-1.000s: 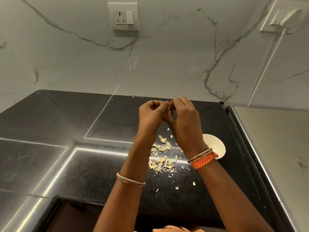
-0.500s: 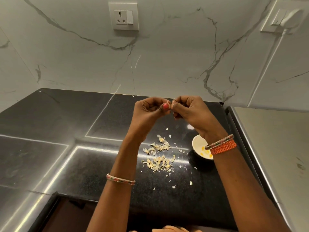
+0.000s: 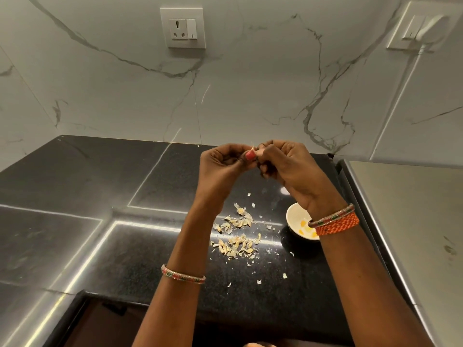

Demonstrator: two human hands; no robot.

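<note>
Nearest my view: a thin beaded bangle on the left forearm and an orange woven band at the right wrist. Both arms rise over the speckled black stone counter. On it, between the arms, lies a scatter of pale dry husks, with loose flakes around it. Just right of the scatter stands a small white round bowl, partly behind the right wrist, with a few yellow bits inside. Further out, raised above the counter and well clear of the husks, the left hand and right hand meet fingertip to fingertip. Both have curled fingers and pinch one small pale sliver between them. Only its tip shows above a pink-painted nail, so I cannot tell what it is. A pale grey slab adjoins the counter on the right. Farthest: the grey-veined white marble wall, carrying a white socket plate and, at upper right, a second white switch plate.
</note>
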